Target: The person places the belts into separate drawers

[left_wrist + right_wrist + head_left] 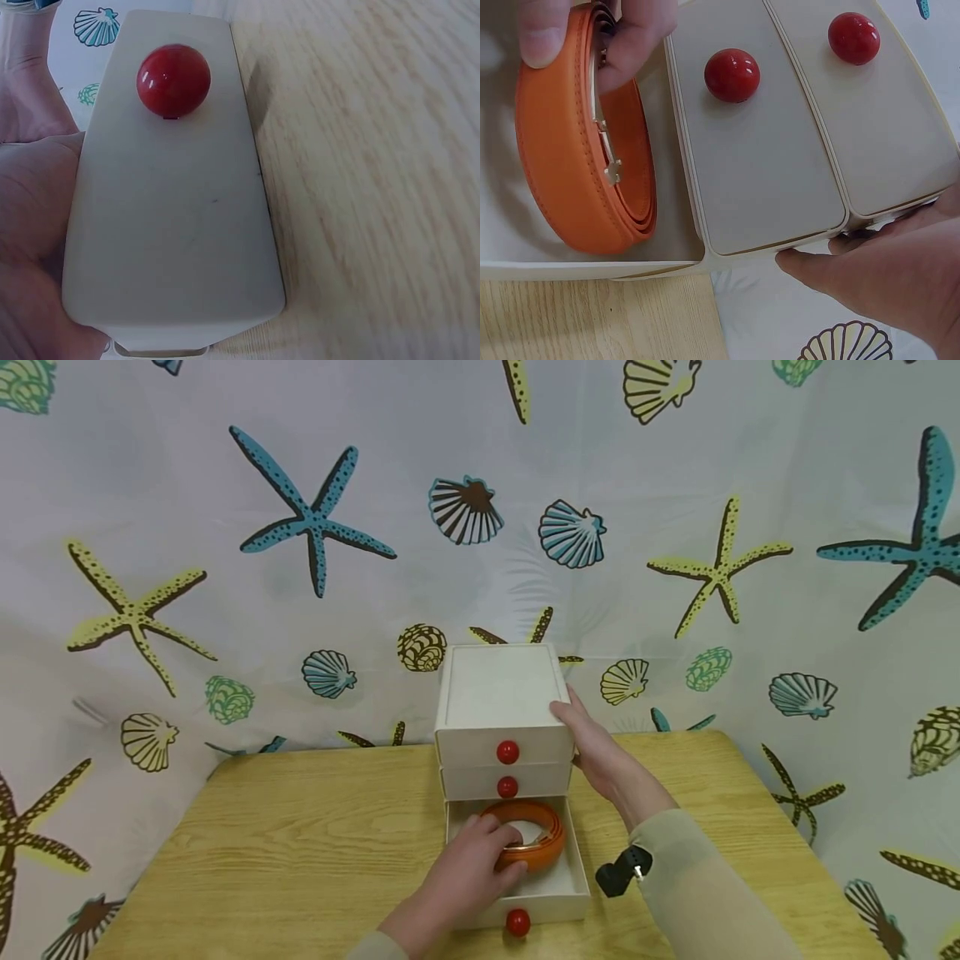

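A rolled orange belt [551, 846] with a metal buckle [609, 154] lies in the pulled-out bottom drawer [555, 908] of a white drawer unit [502, 685]. My left hand [472, 870] reaches over the drawer front and pinches the roll's near left side, thumb outside and fingers inside the coil. My right hand [600, 756] rests against the unit's right side, its thumb at the top edge and the fingers extended along the wall. In the left wrist view the drawer's front panel [172, 217] hides the belt.
Two closed drawers with red knobs [507, 752] sit above the pulled-out one, which has its own red knob [517, 922]. The unit stands on a wooden table [315, 852]. Behind it hangs a cloth [480, 593] printed with starfish and shells.
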Demonstrator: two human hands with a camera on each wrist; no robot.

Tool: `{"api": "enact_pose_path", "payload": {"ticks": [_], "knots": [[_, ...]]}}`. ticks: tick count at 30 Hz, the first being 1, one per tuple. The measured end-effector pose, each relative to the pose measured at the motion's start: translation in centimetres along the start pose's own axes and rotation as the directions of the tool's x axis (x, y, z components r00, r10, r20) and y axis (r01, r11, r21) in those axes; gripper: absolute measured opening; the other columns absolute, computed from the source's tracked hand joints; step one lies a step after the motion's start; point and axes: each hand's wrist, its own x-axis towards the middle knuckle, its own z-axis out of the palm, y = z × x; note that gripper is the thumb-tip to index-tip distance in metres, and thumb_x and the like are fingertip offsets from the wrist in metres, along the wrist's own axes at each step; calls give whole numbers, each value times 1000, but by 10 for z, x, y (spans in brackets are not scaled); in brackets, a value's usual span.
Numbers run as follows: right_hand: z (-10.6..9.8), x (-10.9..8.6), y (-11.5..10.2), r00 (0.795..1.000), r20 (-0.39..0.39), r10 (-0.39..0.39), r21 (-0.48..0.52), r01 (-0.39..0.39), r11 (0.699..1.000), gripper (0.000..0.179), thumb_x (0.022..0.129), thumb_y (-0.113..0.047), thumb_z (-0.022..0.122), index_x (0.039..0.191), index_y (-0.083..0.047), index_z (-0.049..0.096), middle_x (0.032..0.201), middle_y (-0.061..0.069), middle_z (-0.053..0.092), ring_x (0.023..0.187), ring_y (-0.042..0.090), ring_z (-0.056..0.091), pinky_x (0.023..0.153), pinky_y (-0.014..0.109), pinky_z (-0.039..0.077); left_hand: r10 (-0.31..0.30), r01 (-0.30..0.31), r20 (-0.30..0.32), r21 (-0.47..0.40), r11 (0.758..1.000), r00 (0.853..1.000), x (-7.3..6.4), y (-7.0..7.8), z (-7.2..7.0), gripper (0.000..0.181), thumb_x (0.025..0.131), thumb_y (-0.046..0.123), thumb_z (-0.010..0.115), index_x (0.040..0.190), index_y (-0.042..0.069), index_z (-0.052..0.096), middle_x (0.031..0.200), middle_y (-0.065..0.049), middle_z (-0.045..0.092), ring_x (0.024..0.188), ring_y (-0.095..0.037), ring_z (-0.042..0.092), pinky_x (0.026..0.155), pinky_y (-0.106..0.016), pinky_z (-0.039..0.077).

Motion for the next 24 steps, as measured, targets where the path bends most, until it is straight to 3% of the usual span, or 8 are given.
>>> {"api": "enact_pose_path", "payload": {"ticks": [12, 19, 24], "knots": [[1, 0, -1, 1000, -8, 10, 5, -10, 1000, 77, 117, -47, 41, 178, -36, -6, 184, 9, -11, 167, 37, -3, 129, 72, 9, -25, 25, 81, 2, 1000, 996, 3, 2, -5, 22, 90, 26, 93, 106, 17, 80, 101, 6, 62, 97, -17, 52, 88, -37, 52], [1, -1, -2, 1000, 1, 1, 3, -1, 1000, 77, 117, -47, 40, 178, -35, -7, 184, 9, -11, 167, 37, -4, 129, 72, 8, -16, 11, 127, 42, 999, 992, 6, 2, -9, 23, 88, 26, 95, 104, 17, 81, 98, 6, 63, 99, -19, 58, 98, -42, 52], [1, -1, -1, 1000, 6, 7, 2, -7, 1000, 77, 118, -47, 40, 177, -36, -8, 184, 8, -11, 167, 37, -4, 129, 72, 8, -11, 3, 160, 50, 999, 987, 7, 2, -12, 21, 87, 26, 95, 100, 18, 80, 95, 6, 62, 94, -18, 56, 96, -42, 51]]}}
